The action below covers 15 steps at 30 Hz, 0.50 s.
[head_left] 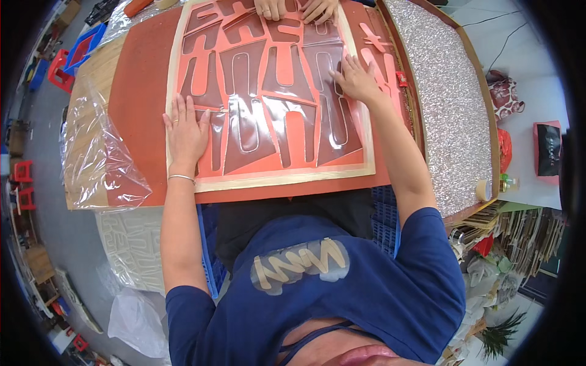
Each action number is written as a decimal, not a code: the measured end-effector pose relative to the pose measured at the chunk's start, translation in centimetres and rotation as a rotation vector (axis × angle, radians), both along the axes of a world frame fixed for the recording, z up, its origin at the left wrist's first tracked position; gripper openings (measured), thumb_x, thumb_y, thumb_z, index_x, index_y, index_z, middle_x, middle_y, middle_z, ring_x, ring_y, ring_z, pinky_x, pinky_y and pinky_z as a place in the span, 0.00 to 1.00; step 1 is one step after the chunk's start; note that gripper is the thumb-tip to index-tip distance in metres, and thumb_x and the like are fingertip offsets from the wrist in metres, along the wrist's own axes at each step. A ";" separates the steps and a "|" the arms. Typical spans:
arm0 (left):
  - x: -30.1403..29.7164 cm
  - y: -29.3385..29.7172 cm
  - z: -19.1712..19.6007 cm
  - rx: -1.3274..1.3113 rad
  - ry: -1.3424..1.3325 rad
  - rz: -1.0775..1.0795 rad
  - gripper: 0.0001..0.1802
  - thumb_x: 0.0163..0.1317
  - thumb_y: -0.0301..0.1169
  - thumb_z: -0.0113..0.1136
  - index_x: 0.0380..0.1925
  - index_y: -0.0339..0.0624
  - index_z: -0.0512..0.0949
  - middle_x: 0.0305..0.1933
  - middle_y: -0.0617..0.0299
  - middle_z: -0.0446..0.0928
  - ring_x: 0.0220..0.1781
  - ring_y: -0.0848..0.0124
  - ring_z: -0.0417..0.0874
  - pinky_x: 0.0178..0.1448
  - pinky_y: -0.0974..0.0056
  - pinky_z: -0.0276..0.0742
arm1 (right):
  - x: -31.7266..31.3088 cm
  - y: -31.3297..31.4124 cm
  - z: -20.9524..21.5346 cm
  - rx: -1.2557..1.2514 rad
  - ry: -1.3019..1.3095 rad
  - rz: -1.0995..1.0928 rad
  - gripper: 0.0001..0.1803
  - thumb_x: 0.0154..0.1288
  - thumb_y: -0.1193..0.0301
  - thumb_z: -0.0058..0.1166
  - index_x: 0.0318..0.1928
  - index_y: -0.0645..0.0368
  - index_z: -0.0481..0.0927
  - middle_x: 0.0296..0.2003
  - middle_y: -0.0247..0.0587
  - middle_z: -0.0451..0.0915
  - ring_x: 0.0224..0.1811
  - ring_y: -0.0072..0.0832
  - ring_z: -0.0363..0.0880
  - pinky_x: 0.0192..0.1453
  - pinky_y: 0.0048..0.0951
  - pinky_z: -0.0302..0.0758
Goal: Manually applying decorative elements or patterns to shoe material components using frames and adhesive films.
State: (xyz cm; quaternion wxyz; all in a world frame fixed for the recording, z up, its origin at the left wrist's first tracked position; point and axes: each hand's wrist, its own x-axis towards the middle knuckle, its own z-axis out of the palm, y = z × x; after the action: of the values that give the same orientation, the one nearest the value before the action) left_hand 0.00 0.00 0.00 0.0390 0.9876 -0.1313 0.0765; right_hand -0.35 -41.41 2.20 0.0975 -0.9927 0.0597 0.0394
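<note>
A coral-coloured sheet (pixel 284 64) with a cream border lies on a reddish-brown board (pixel 141 91). Glossy clear film pieces (pixel 247 122) with long cut-out shapes cover most of it. My left hand (pixel 186 131) rests flat on the left border and film edge, fingers spread. On the right side, my right hand (pixel 359 80) lies with fingers outstretched over the film and border. Both hands are empty as far as I see. At the far edge, another person's two hands (pixel 270 8) touch the sheet. Loose coral strips (pixel 381 64) lie right of the border.
Crumpled clear film (pixel 110 158) hangs over the table's left side. A glittery silver panel (pixel 458 110) in a brown frame stands to the right, with a tape roll (pixel 484 190) on its near end. Red stools (pixel 60 72), a blue tray (pixel 85 47) and stacked boards (pixel 531 238) surround the table.
</note>
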 end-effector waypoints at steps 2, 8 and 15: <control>-0.6 0.2 0.1 0.005 -0.003 0.005 0.37 0.68 0.53 0.36 0.66 0.35 0.57 0.73 0.48 0.49 0.76 0.59 0.44 0.75 0.45 0.37 | -2.6 4.8 2.1 -0.120 -0.412 0.111 0.48 0.63 0.42 0.44 0.70 0.62 0.47 0.71 0.51 0.46 0.75 0.40 0.40 0.74 0.52 0.34; 0.3 0.1 0.4 -0.018 -0.031 -0.012 0.37 0.68 0.53 0.37 0.66 0.35 0.56 0.73 0.46 0.50 0.75 0.58 0.47 0.74 0.45 0.39 | -10.6 12.8 0.9 0.053 -0.232 0.480 0.44 0.64 0.46 0.44 0.67 0.70 0.54 0.69 0.55 0.51 0.75 0.41 0.41 0.73 0.55 0.36; 0.1 0.2 0.9 -0.136 -0.053 -0.005 0.39 0.67 0.53 0.40 0.68 0.35 0.50 0.71 0.43 0.52 0.75 0.54 0.48 0.74 0.45 0.39 | -10.5 18.1 4.1 0.034 -0.398 0.435 0.43 0.63 0.44 0.44 0.64 0.70 0.60 0.66 0.56 0.57 0.72 0.46 0.49 0.71 0.61 0.38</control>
State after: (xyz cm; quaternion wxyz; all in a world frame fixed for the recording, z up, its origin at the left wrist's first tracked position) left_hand 0.06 0.21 0.93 0.1027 0.9800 -0.1292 0.1112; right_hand -10.87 -23.29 6.31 0.1132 -0.9686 -0.1754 -0.1349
